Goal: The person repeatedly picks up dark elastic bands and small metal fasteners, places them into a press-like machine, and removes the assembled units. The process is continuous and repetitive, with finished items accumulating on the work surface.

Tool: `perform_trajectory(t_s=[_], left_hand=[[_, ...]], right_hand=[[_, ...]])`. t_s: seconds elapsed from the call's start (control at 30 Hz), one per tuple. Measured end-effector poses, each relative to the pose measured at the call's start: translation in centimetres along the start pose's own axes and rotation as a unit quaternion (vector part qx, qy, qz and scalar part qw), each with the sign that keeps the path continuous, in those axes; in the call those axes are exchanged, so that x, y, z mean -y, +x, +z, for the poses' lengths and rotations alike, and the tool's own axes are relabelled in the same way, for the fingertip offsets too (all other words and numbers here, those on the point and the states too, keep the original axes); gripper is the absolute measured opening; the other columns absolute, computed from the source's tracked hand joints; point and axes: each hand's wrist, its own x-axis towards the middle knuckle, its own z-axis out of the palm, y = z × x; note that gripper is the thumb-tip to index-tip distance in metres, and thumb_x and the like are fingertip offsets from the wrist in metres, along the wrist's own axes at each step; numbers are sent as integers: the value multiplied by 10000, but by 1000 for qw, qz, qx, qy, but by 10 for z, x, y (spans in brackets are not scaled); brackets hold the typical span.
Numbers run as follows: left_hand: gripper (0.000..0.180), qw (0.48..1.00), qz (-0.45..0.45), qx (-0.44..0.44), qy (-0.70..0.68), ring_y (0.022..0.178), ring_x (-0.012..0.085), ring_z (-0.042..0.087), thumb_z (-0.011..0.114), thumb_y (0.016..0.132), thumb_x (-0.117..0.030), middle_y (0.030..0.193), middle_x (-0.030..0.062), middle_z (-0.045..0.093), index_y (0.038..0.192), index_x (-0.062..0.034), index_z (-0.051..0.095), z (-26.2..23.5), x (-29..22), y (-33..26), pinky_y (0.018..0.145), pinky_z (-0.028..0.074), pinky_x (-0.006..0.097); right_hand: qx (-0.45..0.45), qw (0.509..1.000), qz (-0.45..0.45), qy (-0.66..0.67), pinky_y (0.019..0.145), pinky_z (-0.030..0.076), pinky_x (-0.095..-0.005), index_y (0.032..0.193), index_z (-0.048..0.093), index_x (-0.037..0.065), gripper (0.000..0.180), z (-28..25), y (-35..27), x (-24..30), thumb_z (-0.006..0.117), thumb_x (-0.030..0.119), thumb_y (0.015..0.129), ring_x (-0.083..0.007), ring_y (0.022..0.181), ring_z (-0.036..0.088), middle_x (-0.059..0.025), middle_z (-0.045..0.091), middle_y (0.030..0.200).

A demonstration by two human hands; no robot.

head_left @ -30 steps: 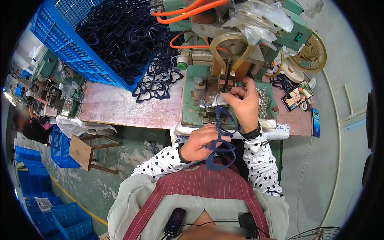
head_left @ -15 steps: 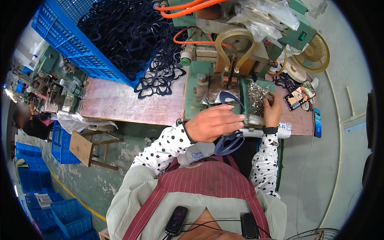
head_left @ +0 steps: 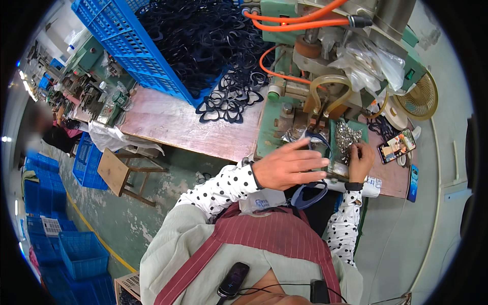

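Blue frames (head_left: 301, 197) show above and below the left hand (head_left: 290, 166), its grip hidden. The right hand (head_left: 362, 159) meets metal bits (head_left: 346, 133), grip unclear.

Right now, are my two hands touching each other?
Apart. The head view shows a plain gap between the left hand, fingers spread, and the right hand at the small metal pieces.

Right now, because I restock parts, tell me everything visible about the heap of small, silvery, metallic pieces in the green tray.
The loose, uneven heap of small, shiny, silvery pieces looks metallic; single shapes are indistinct. It lies in the green tray. The right hand seems to touch its near right side; whether a piece is gripped is unclear.
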Motion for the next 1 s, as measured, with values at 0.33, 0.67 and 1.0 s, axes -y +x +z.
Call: perform_trajectory(t_s=[0.33,0.67,1.0], left_hand=[[331,717,-627,-97,289,890,425,635,579,896,-307,940,252,665,1028,-9,633,-47,149,-147,758,501,495],[360,798,-561,-50,216,725,405,633,530,949,-388,742,222,641,898,-44,620,-24,164,-174,629,476,472],[197,739,-664,-96,55,788,341,660,599,873,-209,847,181,677,926,-19,605,-40,166,-224,722,505,414]], right_hand=[[-37,996,84,20,824,420,-398,972,656,78,143,4,-8,4,619,184,884,-281,893,563,-100,635,901],[-43,999,10,-16,793,451,-417,962,677,82,130,3,-3,8,630,147,859,-307,867,602,-113,666,903],[-17,992,61,112,794,472,-352,885,727,89,130,-9,18,69,719,86,756,-262,838,620,-85,700,882]])
